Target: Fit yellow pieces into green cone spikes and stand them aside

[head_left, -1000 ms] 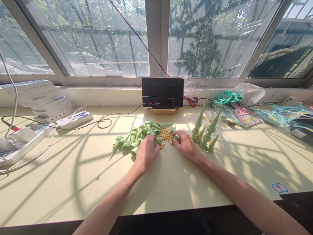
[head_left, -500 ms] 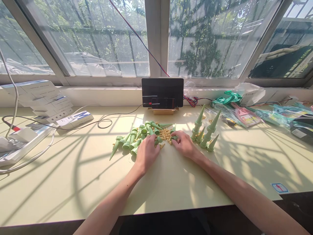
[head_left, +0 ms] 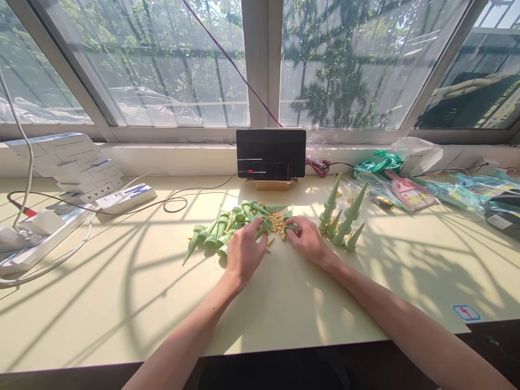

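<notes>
My left hand (head_left: pixel 246 246) is closed around a green cone-shaped plastic spike (head_left: pixel 265 227), its wide round end up and to the right. Across a narrow gap, my right hand (head_left: pixel 309 238) pinches a small green plastic part (head_left: pixel 290 226), mostly hidden by the fingers. Between and behind the hands lies a heap of small tan-yellow pegs (head_left: pixel 278 221). A pile of green spikes (head_left: pixel 221 227) lies left of my left hand. Several green spikes (head_left: pixel 350 216) stand point up, some stacked, to the right of my right hand.
A black tablet (head_left: pixel 270 146) with a phone before it leans on a cardboard stand at the back. White boxes (head_left: pixel 81 162) and a power strip (head_left: pixel 60 227) with cables sit left. Plastic bags and a pink packet (head_left: pixel 410 190) lie back right. The table's front edge is near me.
In my left hand the spike has tilted, so its wide end now shows more above the fingers. My right hand has barely shifted.
</notes>
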`<control>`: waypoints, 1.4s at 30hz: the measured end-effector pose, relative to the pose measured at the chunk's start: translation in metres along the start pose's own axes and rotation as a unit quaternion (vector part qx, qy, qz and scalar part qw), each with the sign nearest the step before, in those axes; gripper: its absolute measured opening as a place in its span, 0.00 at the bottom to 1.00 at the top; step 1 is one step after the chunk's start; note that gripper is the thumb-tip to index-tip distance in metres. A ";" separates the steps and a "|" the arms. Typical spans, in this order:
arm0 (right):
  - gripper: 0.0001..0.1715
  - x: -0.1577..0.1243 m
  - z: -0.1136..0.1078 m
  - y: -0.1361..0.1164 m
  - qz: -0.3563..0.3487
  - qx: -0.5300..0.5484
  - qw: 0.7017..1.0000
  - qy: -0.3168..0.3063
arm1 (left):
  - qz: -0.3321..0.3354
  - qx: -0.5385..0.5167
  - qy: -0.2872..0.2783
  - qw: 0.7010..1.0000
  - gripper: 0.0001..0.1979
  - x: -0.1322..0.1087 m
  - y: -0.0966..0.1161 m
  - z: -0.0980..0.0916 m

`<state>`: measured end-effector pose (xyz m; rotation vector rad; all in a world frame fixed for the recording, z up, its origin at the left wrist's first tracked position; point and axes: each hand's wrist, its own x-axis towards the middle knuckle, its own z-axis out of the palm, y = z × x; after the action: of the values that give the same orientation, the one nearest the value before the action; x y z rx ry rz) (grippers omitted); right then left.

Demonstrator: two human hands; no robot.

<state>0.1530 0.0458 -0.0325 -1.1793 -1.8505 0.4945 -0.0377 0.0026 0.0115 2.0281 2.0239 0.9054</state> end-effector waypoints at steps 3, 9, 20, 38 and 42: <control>0.10 0.000 0.000 -0.002 -0.011 0.005 1.000 0.013 | 0.022 -0.020 0.022 0.999 0.16 -0.001 0.000 0.003; 0.08 -0.001 0.000 -0.008 -0.019 0.026 0.998 0.051 | 0.079 -0.073 0.061 0.992 0.15 -0.005 0.000 0.008; 0.07 -0.004 -0.003 -0.016 -0.057 0.094 0.992 0.068 | 0.110 -0.182 0.087 0.973 0.14 -0.016 0.005 0.014; 0.09 -0.007 -0.001 -0.023 -0.074 0.113 0.986 0.099 | -0.008 -0.410 -0.001 0.912 0.16 -0.027 0.022 0.013; 0.09 -0.005 0.001 -0.017 -0.091 0.101 0.986 0.095 | -0.012 -0.412 0.016 0.911 0.15 -0.028 0.021 0.011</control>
<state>0.1442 0.0334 -0.0240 -0.8813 -1.6805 0.4394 -0.0114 -0.0219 0.0044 1.4960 1.3001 1.4654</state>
